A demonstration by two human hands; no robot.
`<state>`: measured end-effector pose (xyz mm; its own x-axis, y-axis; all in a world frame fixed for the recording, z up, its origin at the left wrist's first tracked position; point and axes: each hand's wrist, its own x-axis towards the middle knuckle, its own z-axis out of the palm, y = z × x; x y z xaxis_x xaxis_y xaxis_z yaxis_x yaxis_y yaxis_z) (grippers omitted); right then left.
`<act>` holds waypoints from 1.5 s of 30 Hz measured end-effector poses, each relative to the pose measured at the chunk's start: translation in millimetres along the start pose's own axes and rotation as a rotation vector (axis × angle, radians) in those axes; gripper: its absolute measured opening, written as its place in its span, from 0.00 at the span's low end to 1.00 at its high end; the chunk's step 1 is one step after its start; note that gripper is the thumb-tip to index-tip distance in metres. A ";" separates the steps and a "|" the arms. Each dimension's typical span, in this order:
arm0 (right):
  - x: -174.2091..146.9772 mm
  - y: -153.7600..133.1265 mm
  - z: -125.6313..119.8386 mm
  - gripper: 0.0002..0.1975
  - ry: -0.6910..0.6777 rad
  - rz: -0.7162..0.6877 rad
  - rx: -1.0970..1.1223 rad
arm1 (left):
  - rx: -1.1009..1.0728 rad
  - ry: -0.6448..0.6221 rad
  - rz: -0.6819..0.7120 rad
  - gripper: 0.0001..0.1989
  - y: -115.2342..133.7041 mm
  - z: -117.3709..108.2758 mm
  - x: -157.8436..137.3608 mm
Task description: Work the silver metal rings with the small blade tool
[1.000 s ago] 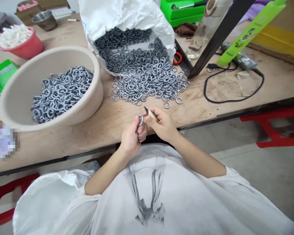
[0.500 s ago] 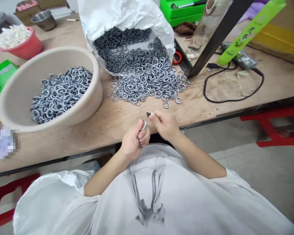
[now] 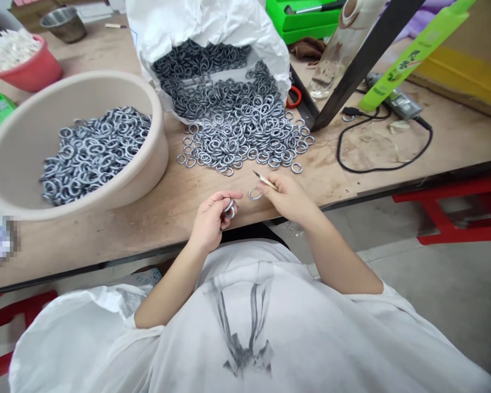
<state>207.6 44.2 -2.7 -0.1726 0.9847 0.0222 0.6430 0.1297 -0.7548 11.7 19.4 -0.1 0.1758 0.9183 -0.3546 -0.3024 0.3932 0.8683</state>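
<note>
My left hand (image 3: 213, 219) is closed around grey metal rings (image 3: 229, 208), its index finger stretched out to the right. How many rings lie inside the fist is hidden. To its right, my right hand (image 3: 289, 200) pinches a small pointed tool (image 3: 267, 182) with a dark tip and a pale handle. A single metal ring (image 3: 254, 195) is also at the fingertips of that hand, above the table edge. Beyond both hands, a heap of loose rings (image 3: 245, 136) spills from a white sack (image 3: 213, 22) onto the wooden table.
A large beige basin (image 3: 155, 136) with many rings stands at left. Behind it is a red bowl (image 3: 45, 68) of white pieces, near a metal bowl (image 3: 65, 27). At right are a dark metal bar (image 3: 352, 71), a green strip (image 3: 409, 60) and a black cable (image 3: 376, 170).
My hands have moved apart, the left one leftward and the right one slightly right and up. A ring now shows at my right fingertips, and more of the pointed tool is visible.
</note>
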 end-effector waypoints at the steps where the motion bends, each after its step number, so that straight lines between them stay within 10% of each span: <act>1: -1.4 -5.4 1.9 0.15 -0.071 -0.041 0.100 | 0.028 0.015 0.024 0.09 -1.2 0.9 1.1; 5: -3.9 -25.3 7.7 0.15 -0.207 -0.118 0.176 | 0.097 -0.038 0.038 0.16 -5.9 2.9 1.0; 15: -16.1 -29.0 28.8 0.16 0.062 -0.155 0.446 | -0.084 0.016 0.035 0.22 -4.1 11.6 -7.2; 24: -19.5 -27.4 34.9 0.15 -0.028 -0.174 0.612 | -0.169 0.016 0.023 0.23 -7.8 16.9 -11.9; 37: -35.1 -30.4 28.8 0.29 0.124 -0.377 -0.055 | -0.194 0.036 -0.006 0.24 -5.9 20.0 -15.1; 45: -15.5 -7.8 21.8 0.27 0.219 -0.122 -0.104 | -0.146 -0.100 -0.051 0.27 -6.5 13.2 -16.5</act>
<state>189.0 25.5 -11.4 -0.0948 0.9613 0.2588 0.7022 0.2489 -0.6670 23.1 1.1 4.7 0.2842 0.8910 -0.3541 -0.4222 0.4479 0.7881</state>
